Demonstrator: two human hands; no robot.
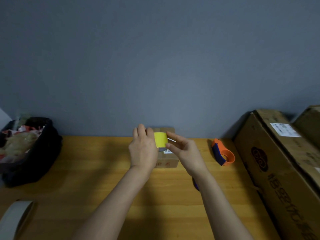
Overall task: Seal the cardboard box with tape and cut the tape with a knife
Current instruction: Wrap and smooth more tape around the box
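A small cardboard box (170,161) stands on the wooden table (97,170) close to the grey wall, a white label on its top. Just above the box I hold a yellow tape roll (160,139). My left hand (142,149) grips the roll from its left side. My right hand (183,151) pinches the roll's right edge between thumb and forefinger, where a short pale strip of tape end shows. A dark blue object (195,185), mostly hidden under my right forearm, lies on the table; I cannot tell what it is.
An orange and blue tape dispenser (223,154) lies right of the box. Large cardboard cartons (277,161) fill the right side. A black bin (34,153) of crumpled wrapping sits at left. A pale tape roll (13,220) is at the near left corner.
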